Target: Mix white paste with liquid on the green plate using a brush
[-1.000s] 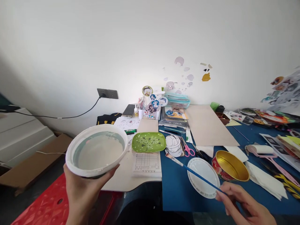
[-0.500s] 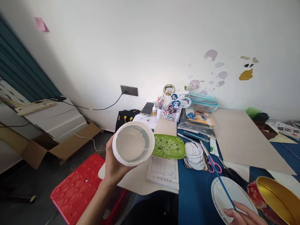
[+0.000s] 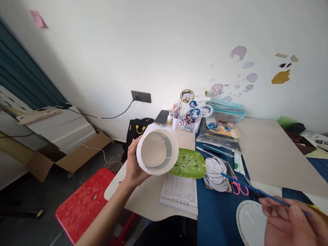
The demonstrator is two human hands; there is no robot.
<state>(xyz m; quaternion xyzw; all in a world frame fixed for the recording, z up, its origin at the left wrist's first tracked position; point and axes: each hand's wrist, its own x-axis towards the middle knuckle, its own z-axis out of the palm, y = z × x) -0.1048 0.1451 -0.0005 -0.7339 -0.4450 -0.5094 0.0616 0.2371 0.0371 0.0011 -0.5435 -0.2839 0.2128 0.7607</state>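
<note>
My left hand (image 3: 134,165) is closed around the side of a white tub (image 3: 172,147), tilted with its mouth toward me. A pale, thick paste (image 3: 153,150) covers its bottom. In my right hand (image 3: 289,218) is a thin blue-handled brush (image 3: 252,186), pinched between thumb and fingers. Its pale tip points left, over a pile of paper cutouts (image 3: 216,172) and near the edge of a green flowered tray (image 3: 188,164). Below the brush lies a white round lid (image 3: 249,220), partly covered by my right hand.
Pink-handled scissors (image 3: 240,188) lie beside the cutouts. A printed form pad (image 3: 179,191) is in front of the tray. Grey board (image 3: 271,153) covers the right of the blue table (image 3: 217,215). A red stool (image 3: 84,201) stands at the left, near an open cardboard box (image 3: 82,153).
The tub in my left hand has moved right and slightly up. My right hand has risen and moved right, swinging the brush from steep to nearly level. The view has shifted slightly.
</note>
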